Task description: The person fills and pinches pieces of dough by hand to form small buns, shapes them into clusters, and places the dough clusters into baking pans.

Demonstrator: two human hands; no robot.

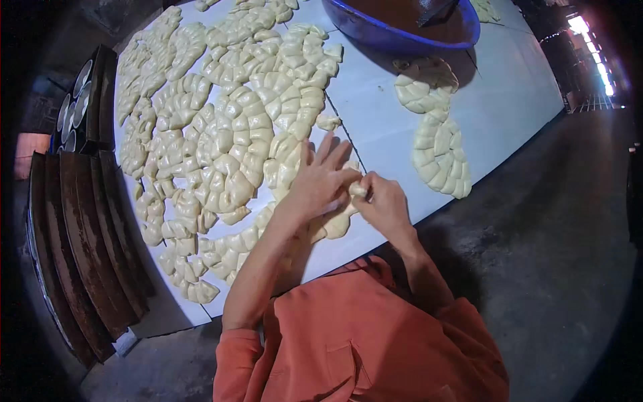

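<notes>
Pale, glossy dough [244, 127] lies across the white tabletop in many small, plump pieces joined in curved rows. Near the table's front edge, my left hand [320, 179] rests over some of it, fingers spread. Just beside it, my right hand [386, 206] is closed, with a small dough lump [359, 189] pinched between thumb and fingers. Beneath both hands runs a smoother strip of dough [333, 226], partly hidden by them. A small loose dough piece [328, 122] sits beyond my left fingertips.
A blue basin [402, 39] of brown liquid stands at the far side, a dark tool in it. Two curved dough sections [442, 157] lie on the right. Rusty metal trays [84, 241] lean at the table's left, below round tins [75, 100].
</notes>
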